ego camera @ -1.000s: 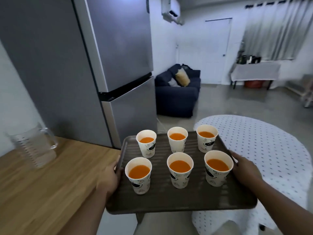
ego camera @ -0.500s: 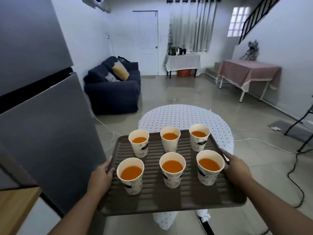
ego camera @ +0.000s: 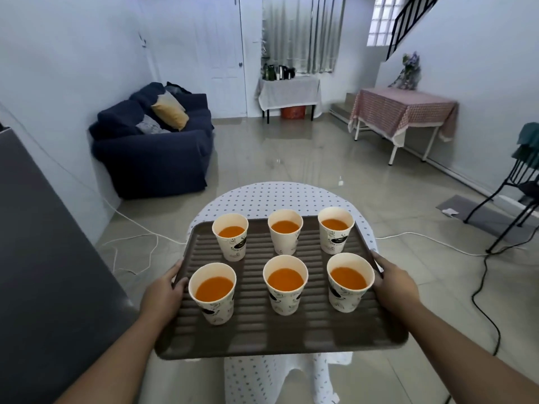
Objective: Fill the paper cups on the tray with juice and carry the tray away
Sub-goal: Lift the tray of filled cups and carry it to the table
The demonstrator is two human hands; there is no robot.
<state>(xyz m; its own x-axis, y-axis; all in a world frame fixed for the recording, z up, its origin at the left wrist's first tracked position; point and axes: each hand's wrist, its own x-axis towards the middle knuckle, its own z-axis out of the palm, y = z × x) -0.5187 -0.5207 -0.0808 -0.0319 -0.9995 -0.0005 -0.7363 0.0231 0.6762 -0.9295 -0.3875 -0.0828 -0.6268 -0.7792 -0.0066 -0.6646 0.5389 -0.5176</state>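
All six paper cups stand filled with orange juice in two rows of three on the brown ribbed tray. The tray is in the air over the near edge of a round dotted table, so the step in hand is, as I judge it, the carrying. The left hand is clamped on the tray's left rim and the right hand on its right rim, thumbs on top and fingers tucked beneath (out of sight). Both grips sit beside the near row, where the load looks heaviest, which should help balance. Doing it well means holding the tray dead level and walking in slow, even steps, since only the shallow ribs seem to stop the cups sliding. The path should skirt the table and avoid the black cable and white cord lying on the floor to the right.
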